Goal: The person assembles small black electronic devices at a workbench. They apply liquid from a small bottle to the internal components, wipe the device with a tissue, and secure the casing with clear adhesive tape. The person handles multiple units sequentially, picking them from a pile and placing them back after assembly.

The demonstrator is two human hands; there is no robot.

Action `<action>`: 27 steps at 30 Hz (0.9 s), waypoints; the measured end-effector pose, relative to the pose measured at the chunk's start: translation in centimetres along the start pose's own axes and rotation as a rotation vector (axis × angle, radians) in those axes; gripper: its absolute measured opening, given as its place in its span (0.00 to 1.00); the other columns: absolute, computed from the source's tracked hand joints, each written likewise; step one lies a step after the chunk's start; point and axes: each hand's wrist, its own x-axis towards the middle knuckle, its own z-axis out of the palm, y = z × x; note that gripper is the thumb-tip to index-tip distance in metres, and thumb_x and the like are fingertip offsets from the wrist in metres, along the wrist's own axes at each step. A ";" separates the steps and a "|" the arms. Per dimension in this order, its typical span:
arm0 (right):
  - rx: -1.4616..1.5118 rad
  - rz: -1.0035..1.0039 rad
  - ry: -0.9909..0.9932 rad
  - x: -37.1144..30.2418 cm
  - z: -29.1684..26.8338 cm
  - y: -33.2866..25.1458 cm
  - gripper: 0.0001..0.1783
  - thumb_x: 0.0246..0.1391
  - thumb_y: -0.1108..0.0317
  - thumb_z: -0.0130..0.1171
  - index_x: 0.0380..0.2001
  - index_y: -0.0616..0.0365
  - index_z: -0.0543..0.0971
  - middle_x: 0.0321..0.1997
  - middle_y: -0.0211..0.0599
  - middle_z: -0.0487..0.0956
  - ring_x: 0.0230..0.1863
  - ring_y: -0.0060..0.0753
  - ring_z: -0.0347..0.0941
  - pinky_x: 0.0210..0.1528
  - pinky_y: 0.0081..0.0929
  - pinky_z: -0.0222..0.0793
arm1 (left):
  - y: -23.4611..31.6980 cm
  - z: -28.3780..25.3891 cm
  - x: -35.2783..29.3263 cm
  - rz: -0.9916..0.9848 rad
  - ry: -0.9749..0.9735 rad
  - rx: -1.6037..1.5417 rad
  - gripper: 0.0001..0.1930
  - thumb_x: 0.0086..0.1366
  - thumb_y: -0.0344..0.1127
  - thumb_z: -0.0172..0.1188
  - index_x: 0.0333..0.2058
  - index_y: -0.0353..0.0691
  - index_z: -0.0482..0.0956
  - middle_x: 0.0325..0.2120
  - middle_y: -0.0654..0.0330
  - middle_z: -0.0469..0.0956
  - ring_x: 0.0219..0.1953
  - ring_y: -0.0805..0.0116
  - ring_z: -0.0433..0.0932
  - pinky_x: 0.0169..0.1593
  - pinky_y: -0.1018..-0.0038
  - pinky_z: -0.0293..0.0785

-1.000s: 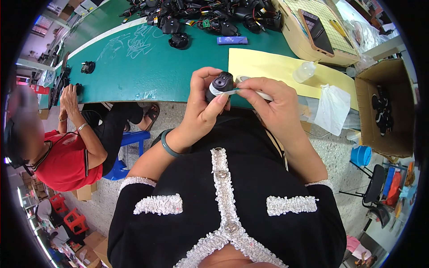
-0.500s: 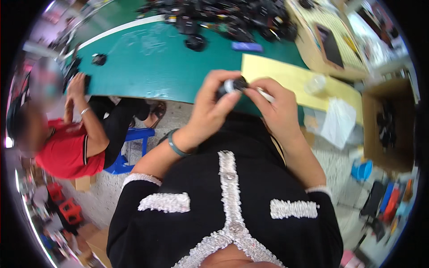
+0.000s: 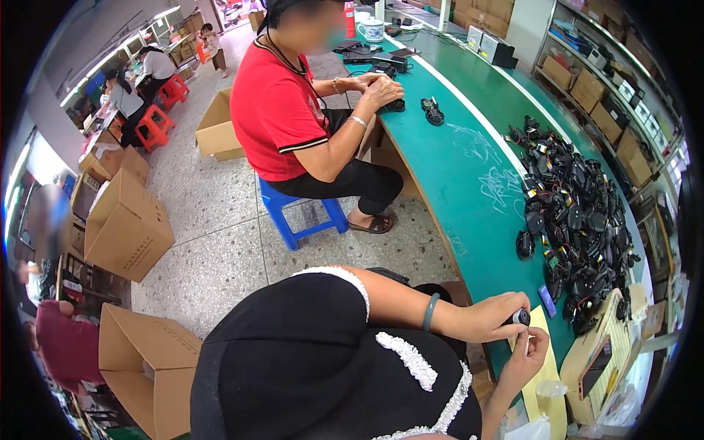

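My left hand [image 3: 488,317] grips a small black round part with a lens-like end [image 3: 521,317], held over the near edge of the green table. Close against it, my right hand [image 3: 531,352] is closed in a pinch on a slim white piece [image 3: 525,343], mostly covered by the fingers. I cannot tell whether the white piece touches the black part. Beneath my hands lies a yellow sheet [image 3: 541,323]. Beyond them a blue-purple block [image 3: 547,301] rests beside a big heap of black wired devices [image 3: 576,213].
A person in a red shirt [image 3: 275,110] sits on a blue stool [image 3: 293,216], handling a black device at the green table [image 3: 469,169]. Near my right hand stand a clear cup [image 3: 551,389] and a beige tray with a phone [image 3: 595,367]. Cardboard boxes [image 3: 128,227] line the floor.
My view has swung left, bringing the seated co-worker and the room into the middle; my hands now appear at the lower right. Both keep hold of the black part and the white piece.
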 end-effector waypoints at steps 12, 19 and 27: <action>-0.091 0.013 -0.173 -0.1 -1.2 -0.2 0.06 0.61 0.72 0.51 0.38 0.64 0.73 0.34 0.31 0.72 0.34 0.19 0.65 0.38 0.16 0.61 | 0.0 -1.3 0.7 0.067 0.013 0.076 0.12 0.60 0.35 0.56 0.38 0.35 0.66 0.29 0.51 0.70 0.34 0.51 0.72 0.37 0.63 0.68; -0.151 0.150 -0.215 -0.5 -2.9 -0.4 0.08 0.62 0.69 0.50 0.41 0.61 0.75 0.24 0.23 0.67 0.22 0.10 0.57 0.23 0.11 0.48 | 0.4 -1.5 0.8 0.129 -0.006 0.134 0.13 0.58 0.36 0.57 0.37 0.36 0.66 0.28 0.52 0.70 0.34 0.51 0.72 0.36 0.62 0.68; -0.036 0.141 -0.208 -0.9 -2.9 -0.4 0.12 0.64 0.66 0.48 0.44 0.62 0.73 0.19 0.22 0.64 0.20 0.11 0.57 0.22 0.12 0.50 | 1.4 -1.4 0.8 0.175 -0.002 0.169 0.13 0.57 0.36 0.59 0.36 0.37 0.66 0.29 0.52 0.70 0.34 0.51 0.72 0.35 0.62 0.69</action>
